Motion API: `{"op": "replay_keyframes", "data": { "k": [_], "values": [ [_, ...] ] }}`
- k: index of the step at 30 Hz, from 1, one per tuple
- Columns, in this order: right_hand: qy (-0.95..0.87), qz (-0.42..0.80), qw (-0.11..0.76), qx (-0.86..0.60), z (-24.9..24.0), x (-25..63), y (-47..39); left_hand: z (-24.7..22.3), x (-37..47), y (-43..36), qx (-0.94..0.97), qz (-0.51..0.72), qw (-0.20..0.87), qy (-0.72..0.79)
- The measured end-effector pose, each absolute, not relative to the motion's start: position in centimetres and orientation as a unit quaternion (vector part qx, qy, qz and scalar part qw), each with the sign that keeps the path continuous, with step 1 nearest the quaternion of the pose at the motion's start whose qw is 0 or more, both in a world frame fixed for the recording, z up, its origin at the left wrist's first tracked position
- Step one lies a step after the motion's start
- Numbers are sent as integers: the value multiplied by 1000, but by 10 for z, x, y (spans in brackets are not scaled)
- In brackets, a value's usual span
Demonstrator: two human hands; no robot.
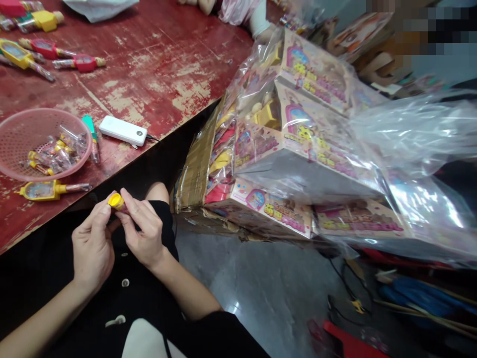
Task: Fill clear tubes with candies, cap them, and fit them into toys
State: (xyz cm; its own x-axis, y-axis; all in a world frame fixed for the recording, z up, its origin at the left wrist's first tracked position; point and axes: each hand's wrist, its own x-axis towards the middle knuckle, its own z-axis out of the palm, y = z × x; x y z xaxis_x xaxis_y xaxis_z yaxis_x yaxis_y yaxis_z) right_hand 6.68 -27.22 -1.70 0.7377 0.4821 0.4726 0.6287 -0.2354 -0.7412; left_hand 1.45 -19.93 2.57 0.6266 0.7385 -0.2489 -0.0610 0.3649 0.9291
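Over my lap, just off the table edge, my left hand (93, 243) and my right hand (143, 228) come together on a small yellow cap (116, 200). Its round hollow end faces up, and fingers of both hands pinch it from either side. Whatever is under the cap is mostly hidden by my fingers. Closest to my hands on the table lies a yellow toy (42, 190) with a clear window and a candy-filled tube sticking out. Behind it, a pink mesh basket (22, 171) holds several clear tubes with yellow caps.
A white power bank (123, 130) with a cable and a green-topped tube (91, 136) lie beside the basket. Yellow and red toys (85, 62) are at the far left. Plastic-wrapped display boxes (316, 124) are stacked in a carton at right. Another person's arm (261, 25) rests across the table.
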Motion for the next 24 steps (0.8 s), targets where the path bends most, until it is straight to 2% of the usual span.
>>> {"op": "replay_keyframes", "data": {
  "k": [7,15,20,24],
  "values": [
    [-343,-126,575,-732,-19,72,-274,24,18,-201,504,268,755,323],
    [-318,-148,581,-735,-35,63,-289,10,13,-209,546,253,752,269],
    [-284,-69,633,-717,-46,59,-291,11,10,-211,555,281,741,253],
    [-276,-42,634,-721,-47,56,-293,13,7,-212,570,289,728,247]
  ]
}}
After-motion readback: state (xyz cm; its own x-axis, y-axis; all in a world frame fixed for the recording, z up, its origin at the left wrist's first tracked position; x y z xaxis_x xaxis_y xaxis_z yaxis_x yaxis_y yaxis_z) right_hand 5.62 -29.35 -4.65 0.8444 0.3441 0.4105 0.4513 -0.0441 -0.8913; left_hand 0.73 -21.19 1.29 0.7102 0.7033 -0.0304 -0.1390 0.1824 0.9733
